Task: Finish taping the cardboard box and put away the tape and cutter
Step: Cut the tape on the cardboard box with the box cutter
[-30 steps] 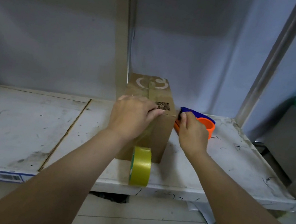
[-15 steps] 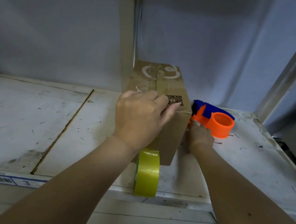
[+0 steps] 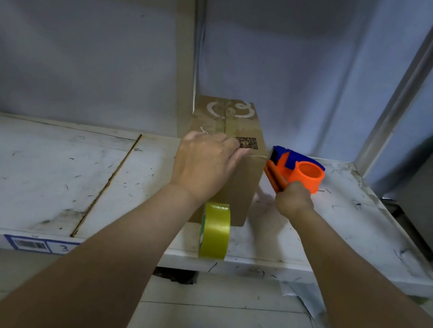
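Scuffed white boards make up the shelf (image 3: pixel 39 164), its front edge carrying a blue-bordered barcode label (image 3: pixel 35 244), with a pale wall behind and a metal upright (image 3: pixel 408 89) at the right

On it stands the cardboard box (image 3: pixel 242 190) — a plain brown block, long axis running away from the camera toward the wall, a strip of clear tape down the middle of its top, a white printed swirl at the far end and a small QR code (image 3: pixel 246 142) near the front right corner. The left hand (image 3: pixel 203 166) lies palm-down on the near end of the top, fingers curled over the front right edge and pressing flat rather than gripping

Just right of the box is the cutter (image 3: pixel 295 170), smooth orange plastic with a blue cap and a round open hub; its handle slants down toward the person, its head pointing at the box's top right edge. The right hand (image 3: pixel 293 200) is closed round that handle

A roll of glossy yellow-green tape (image 3: pixel 215 231) stands on edge at the shelf's front lip, touching the box's near face — its hole faces sideways
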A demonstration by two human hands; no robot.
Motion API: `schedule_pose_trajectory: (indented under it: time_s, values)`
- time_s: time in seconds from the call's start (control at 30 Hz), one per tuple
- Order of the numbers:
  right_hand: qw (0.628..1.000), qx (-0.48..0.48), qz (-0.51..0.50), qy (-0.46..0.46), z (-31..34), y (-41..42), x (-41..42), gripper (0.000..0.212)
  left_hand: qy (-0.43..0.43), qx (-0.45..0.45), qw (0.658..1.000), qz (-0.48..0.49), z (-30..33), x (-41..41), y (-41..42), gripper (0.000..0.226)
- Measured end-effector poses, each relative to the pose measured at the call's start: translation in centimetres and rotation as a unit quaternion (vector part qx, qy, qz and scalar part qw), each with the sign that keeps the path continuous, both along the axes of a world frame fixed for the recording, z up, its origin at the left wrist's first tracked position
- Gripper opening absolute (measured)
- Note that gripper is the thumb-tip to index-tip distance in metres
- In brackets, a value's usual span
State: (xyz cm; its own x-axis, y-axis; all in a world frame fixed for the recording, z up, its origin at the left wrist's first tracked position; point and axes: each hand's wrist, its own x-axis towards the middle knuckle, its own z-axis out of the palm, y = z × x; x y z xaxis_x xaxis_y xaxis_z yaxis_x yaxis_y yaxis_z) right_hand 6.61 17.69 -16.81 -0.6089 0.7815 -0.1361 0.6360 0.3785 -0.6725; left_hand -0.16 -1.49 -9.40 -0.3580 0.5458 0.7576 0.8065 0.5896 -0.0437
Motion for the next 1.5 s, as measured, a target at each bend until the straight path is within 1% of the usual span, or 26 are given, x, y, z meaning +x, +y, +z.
schedule_pose_trajectory:
  time_s: [0.07, 0.13, 0.2, 0.23, 0.27, 0.33, 0.37, 0.4, 0.43, 0.5, 0.57, 0.6, 0.63, 0.67, 0.77, 0.83, 0.93, 0.97, 1.0, 1.07, 1.13, 1.2, 1.3, 1.33, 1.4, 1.5]
  values:
    - [0.997, -0.031, 0.006, 0.068, 0.0, 0.6, 0.7, 0.042, -0.044, -0.034, 0.998, -0.012, 0.4, 0.5, -0.5, 0.048]
    - [0.987, -0.074, -0.012, 0.144, 1.2, -0.3, 2.0, 0.036, -0.096, -0.082, 0.992, -0.015, 0.9, 1.2, -1.0, 0.05]
    - [0.976, -0.094, -0.018, 0.193, 3.5, -2.1, 3.7, 0.028, -0.124, -0.11, 0.986, -0.003, 0.9, 1.7, -1.6, 0.045]
    - [0.972, -0.092, -0.012, 0.218, 4.3, -2.6, 4.2, 0.026, -0.131, -0.091, 0.987, 0.004, 0.6, 2.2, -1.9, 0.044]
    - [0.966, -0.087, -0.005, 0.244, 4.8, -3.1, 4.6, 0.023, -0.13, -0.045, 0.99, 0.012, 0.3, 3.0, -2.3, 0.041]
    - [0.951, -0.077, 0.006, 0.301, 6.2, -4.5, 5.4, 0.018, -0.116, 0.096, 0.988, 0.048, -0.6, 4.7, -2.9, 0.027]
    - [0.943, -0.076, 0.013, 0.323, 6.6, -5.1, 5.7, 0.018, -0.135, 0.154, 0.976, 0.074, -1.0, 5.6, -3.2, 0.019]
    - [0.94, -0.071, 0.019, 0.334, 7.0, -5.5, 5.9, 0.019, -0.187, 0.188, 0.959, 0.096, -1.2, 6.4, -3.5, 0.015]
    - [0.938, -0.061, 0.026, 0.342, 7.3, -6.1, 6.1, 0.021, -0.263, 0.201, 0.937, 0.115, -1.4, 6.9, -3.5, 0.017]
    - [0.934, -0.029, 0.042, 0.352, 8.1, -7.1, 6.3, 0.023, -0.404, 0.168, 0.889, 0.138, -2.2, 7.3, -3.2, 0.031]
    - [0.935, -0.002, 0.058, 0.349, 8.3, -7.8, 6.4, 0.024, -0.515, 0.141, 0.835, 0.13, -2.5, 7.2, -2.7, 0.047]
    - [0.937, 0.01, 0.066, 0.342, 8.4, -8.1, 6.4, 0.024, -0.559, 0.149, 0.807, 0.117, -2.5, 7.1, -2.5, 0.053]
    - [0.94, 0.022, 0.074, 0.331, 8.5, -8.3, 6.4, 0.023, -0.594, 0.167, 0.78, 0.101, -2.4, 7.1, -2.3, 0.054]
    - [0.943, 0.031, 0.082, 0.322, 8.4, -8.4, 6.5, 0.022, -0.62, 0.189, 0.757, 0.084, -2.2, 7.0, -2.0, 0.051]
    - [0.948, 0.064, 0.104, 0.295, 8.0, -8.6, 6.7, 0.021, -0.671, 0.235, 0.7, 0.063, -1.8, 6.5, -1.8, 0.03]
    - [0.948, 0.088, 0.125, 0.279, 7.7, -8.6, 6.8, 0.023, -0.713, 0.241, 0.657, 0.054, -1.8, 5.9, -1.8, 0.024]
    - [0.947, 0.117, 0.144, 0.264, 7.3, -8.4, 7.3, 0.022, -0.79, 0.24, 0.564, 0.013, -1.2, 5.7, -2.0, 0.019]
    - [0.946, 0.122, 0.147, 0.263, 7.2, -8.3, 7.5, 0.024, -0.806, 0.233, 0.544, 0.005, -0.9, 5.8, -2.2, 0.019]
    - [0.944, 0.129, 0.152, 0.261, 7.1, -8.2, 7.7, 0.025, -0.813, 0.224, 0.538, 0.004, -0.8, 5.8, -2.3, 0.02]
    - [0.94, 0.168, 0.166, 0.246, 7.1, -8.0, 8.3, 0.027, -0.812, 0.214, 0.543, 0.004, -0.9, 5.5, -2.3, 0.026]
    - [0.923, 0.251, 0.191, 0.219, 7.0, -7.7, 9.1, 0.027, -0.809, 0.209, 0.549, 0.005, -0.9, 5.3, -2.3, 0.032]
    - [0.891, 0.349, 0.219, 0.19, 6.8, -7.2, 10.0, 0.026, -0.809, 0.197, 0.553, 0.005, -0.9, 5.3, -2.2, 0.029]
    - [0.833, 0.477, 0.243, 0.142, 6.3, -6.5, 11.0, 0.025, -0.8, 0.195, 0.567, 0.007, -0.7, 5.3, -2.3, 0.009]
    - [0.816, 0.509, 0.245, 0.126, 6.2, -6.3, 11.1, 0.025, -0.795, 0.2, 0.572, 0.008, -0.8, 5.1, -2.3, 0.009]
    - [0.794, 0.549, 0.244, 0.092, 5.9, -6.1, 11.3, 0.025, -0.789, 0.208, 0.578, 0.013, -1.1, 4.7, -2.2, 0.01]
    - [0.78, 0.572, 0.242, 0.074, 5.8, -6.0, 11.1, 0.025, -0.785, 0.206, 0.585, 0.02, -1.5, 4.2, -2.0, 0.005]
